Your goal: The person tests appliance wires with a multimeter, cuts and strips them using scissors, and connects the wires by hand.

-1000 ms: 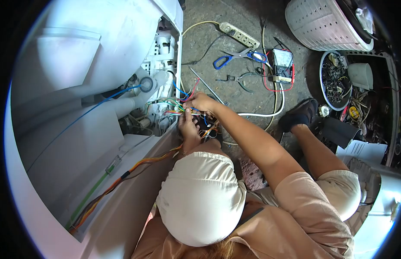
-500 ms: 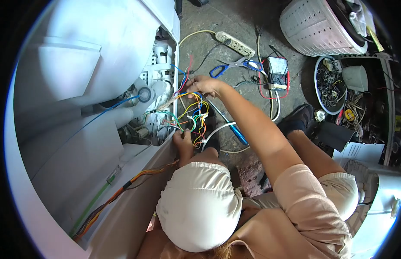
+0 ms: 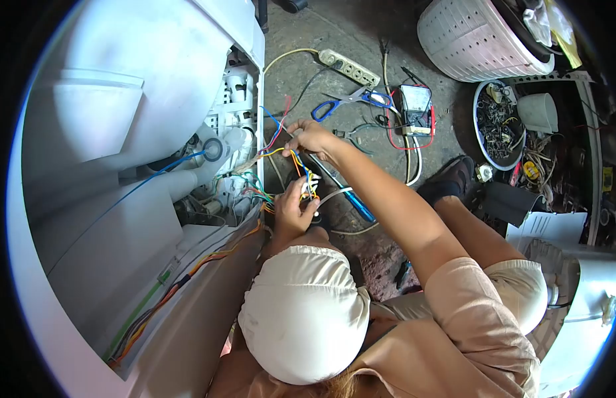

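Note:
My right hand [image 3: 311, 138] is closed, pinching the wiring harness [image 3: 296, 161] near where its yellow, orange and blue strands hang down. Lower down, my left hand [image 3: 293, 209] is closed around the same bundle, close to small white connectors [image 3: 312, 180] that show beside its fingers. Loose red and blue wires [image 3: 277, 132] stick up to the left of my right hand. The harness runs left into the open cabinet of a white appliance [image 3: 251, 292], among pipes and plastic parts. My fingers hide part of the bundle.
On the floor lie blue-handled scissors [image 3: 351, 99], a power strip [image 3: 348, 67], a multimeter [image 3: 416, 109], pliers [image 3: 354, 136] and a blue-handled screwdriver [image 3: 358, 204]. A bowl of small metal parts [image 3: 499, 126] and a perforated white drum [image 3: 484, 40] stand at right.
My left hand has moved up and right along the harness, bunching the spread coloured wires together. My right hand stays near the same part of the bundle. The whole view has shifted slightly.

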`<state>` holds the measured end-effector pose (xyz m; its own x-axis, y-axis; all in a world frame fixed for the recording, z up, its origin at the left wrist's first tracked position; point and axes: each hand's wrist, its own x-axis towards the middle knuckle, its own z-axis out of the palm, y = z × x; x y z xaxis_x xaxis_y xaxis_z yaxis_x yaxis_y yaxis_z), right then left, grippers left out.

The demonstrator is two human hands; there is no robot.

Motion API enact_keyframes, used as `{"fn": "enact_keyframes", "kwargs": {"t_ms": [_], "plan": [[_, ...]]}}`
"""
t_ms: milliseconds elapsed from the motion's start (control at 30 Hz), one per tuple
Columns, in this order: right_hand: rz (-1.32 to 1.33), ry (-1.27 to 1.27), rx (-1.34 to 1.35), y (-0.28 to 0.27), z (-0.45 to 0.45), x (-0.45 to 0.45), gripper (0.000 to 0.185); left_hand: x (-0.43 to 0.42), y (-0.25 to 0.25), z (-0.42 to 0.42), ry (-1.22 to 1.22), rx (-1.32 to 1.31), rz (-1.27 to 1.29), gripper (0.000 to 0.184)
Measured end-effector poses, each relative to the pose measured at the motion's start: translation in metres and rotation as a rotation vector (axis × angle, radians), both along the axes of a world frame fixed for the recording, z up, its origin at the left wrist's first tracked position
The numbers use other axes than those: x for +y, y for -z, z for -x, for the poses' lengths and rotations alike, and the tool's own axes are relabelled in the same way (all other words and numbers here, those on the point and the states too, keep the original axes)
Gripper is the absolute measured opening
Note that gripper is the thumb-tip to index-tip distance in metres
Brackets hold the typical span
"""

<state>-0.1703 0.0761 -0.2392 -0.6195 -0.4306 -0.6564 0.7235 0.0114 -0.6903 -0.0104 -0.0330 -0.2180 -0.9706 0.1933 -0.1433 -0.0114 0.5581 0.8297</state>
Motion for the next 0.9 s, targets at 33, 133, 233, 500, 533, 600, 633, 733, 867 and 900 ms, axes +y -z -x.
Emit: {"fn": "enact_keyframes", "kwargs": {"t_ms": [33, 133, 233, 500, 533, 600, 633, 733, 867, 900], "plan": [[-0.006, 0.052, -0.103, 0.003, -0.001, -0.003, 0.038, -0.002, -0.003, -0.002, -0.012, -0.025, 0.0, 0.056], [0.174, 0.138, -0.377, 0.036, 0.002, -0.009, 0.025, 0.0, -0.018, -0.003, -0.082, -0.028, 0.011, 0.056], [0.256, 0.17, -0.54, 0.046, 0.01, -0.009, 0.018, -0.001, -0.021, 0.004, -0.077, 0.071, 0.063, 0.055], [0.506, 0.146, -0.161, -0.003, -0.005, 0.01, 0.074, 0.003, 0.012, 0.041, -0.558, -0.184, -0.498, 0.014], [0.494, 0.138, -0.099, -0.006, -0.013, 0.013, 0.08, 0.002, 0.017, 0.04, -0.562, -0.143, -0.421, 0.012], [0.445, 0.202, -0.218, -0.004, -0.013, 0.022, 0.081, -0.002, 0.018, 0.035, -0.568, -0.128, -0.369, 0.011], [0.421, 0.23, -0.278, -0.002, -0.013, 0.024, 0.082, -0.003, 0.019, 0.032, -0.575, -0.119, -0.341, 0.011], [0.507, 0.198, -0.339, 0.004, -0.006, 0.02, 0.082, -0.008, 0.006, 0.036, -0.538, 0.027, -0.204, 0.012], [0.538, 0.185, -0.319, 0.002, -0.003, 0.019, 0.079, -0.014, 0.0, 0.045, -0.608, -0.056, -0.213, 0.018], [0.52, 0.196, -0.314, -0.001, -0.005, 0.021, 0.078, -0.008, -0.005, 0.047, -0.652, -0.14, -0.309, 0.019]]}}
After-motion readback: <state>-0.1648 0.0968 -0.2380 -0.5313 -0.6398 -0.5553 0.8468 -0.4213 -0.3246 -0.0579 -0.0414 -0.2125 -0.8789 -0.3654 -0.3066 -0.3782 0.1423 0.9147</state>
